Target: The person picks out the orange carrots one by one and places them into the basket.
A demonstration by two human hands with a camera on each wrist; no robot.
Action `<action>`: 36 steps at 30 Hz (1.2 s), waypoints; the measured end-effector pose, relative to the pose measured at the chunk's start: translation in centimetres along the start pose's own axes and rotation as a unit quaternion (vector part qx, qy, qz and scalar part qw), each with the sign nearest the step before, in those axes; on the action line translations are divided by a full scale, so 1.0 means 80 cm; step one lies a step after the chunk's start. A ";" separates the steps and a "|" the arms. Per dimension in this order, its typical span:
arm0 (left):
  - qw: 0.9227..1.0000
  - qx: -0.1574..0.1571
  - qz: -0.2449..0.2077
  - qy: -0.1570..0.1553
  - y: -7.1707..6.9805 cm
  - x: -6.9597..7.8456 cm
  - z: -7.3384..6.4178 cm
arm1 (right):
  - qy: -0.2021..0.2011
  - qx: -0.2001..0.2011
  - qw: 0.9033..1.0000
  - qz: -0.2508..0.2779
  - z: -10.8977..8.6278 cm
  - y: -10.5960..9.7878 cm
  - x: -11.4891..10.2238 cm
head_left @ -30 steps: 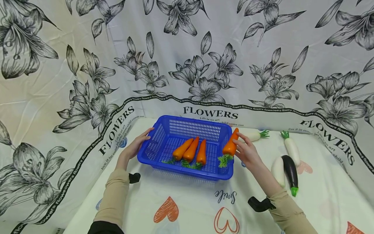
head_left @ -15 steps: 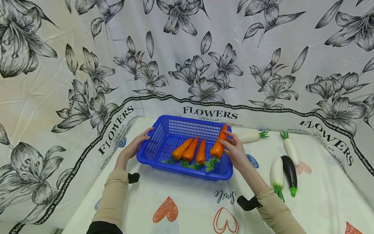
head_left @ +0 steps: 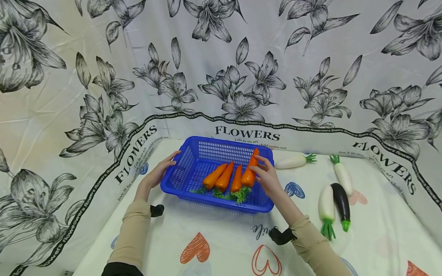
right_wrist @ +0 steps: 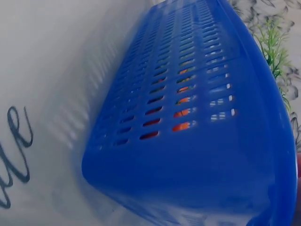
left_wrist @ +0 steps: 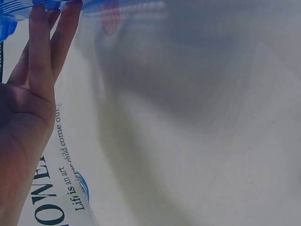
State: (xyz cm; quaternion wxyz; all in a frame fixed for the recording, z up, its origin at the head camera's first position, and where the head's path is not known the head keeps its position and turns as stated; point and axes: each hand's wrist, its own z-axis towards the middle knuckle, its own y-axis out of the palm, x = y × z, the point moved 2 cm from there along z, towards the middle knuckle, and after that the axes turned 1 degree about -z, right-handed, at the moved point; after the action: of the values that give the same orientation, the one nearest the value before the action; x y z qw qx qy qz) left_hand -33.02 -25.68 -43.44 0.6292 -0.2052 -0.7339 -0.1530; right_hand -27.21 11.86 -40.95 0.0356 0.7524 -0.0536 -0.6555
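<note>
A blue plastic basket (head_left: 189, 175) with slotted walls stands in front of me. Three orange carrots (head_left: 224, 178) lie inside it, their leafy green ends toward me. With my right hand (head_left: 268, 177) I pinch another carrot (head_left: 248, 178) inside the basket's right part, its narrow tip pointing away and its leaves beside the row. My left hand (head_left: 158, 171) touches the basket's left rim; in the left wrist view its fingers (left_wrist: 40, 56) reach up straight to the blue edge. The right wrist view shows mostly the basket's wall (right_wrist: 197, 174), with orange showing through the slots.
To the right, a white radish (head_left: 291, 163) lies near the back, and another radish (head_left: 343, 175) is farther right. A third radish (head_left: 326, 202) lies beside a dark eggplant (head_left: 342, 205). Behind the table hangs a flower-print cloth (head_left: 238, 69).
My right hand has brought its carrot leftward from over the basket's right rim to beside the other three. My left hand stays at the left rim.
</note>
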 end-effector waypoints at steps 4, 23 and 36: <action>1.000 0.000 -0.004 0.001 0.000 0.001 -0.001 | 0.008 0.016 1.000 0.022 0.005 0.009 0.003; 1.000 0.004 0.007 0.007 0.002 0.000 -0.001 | 0.070 0.062 0.992 0.081 0.028 0.030 0.026; 1.000 0.004 0.002 0.007 0.003 0.002 0.001 | 0.128 0.068 0.988 0.059 0.033 0.028 0.031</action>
State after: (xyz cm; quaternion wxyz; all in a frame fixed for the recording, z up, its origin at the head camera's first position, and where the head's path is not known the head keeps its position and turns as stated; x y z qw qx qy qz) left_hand -32.96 -25.40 -43.31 0.6355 -0.2031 -0.7296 -0.1504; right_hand -29.53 9.33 -43.47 0.0296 0.8262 -0.1373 -0.5456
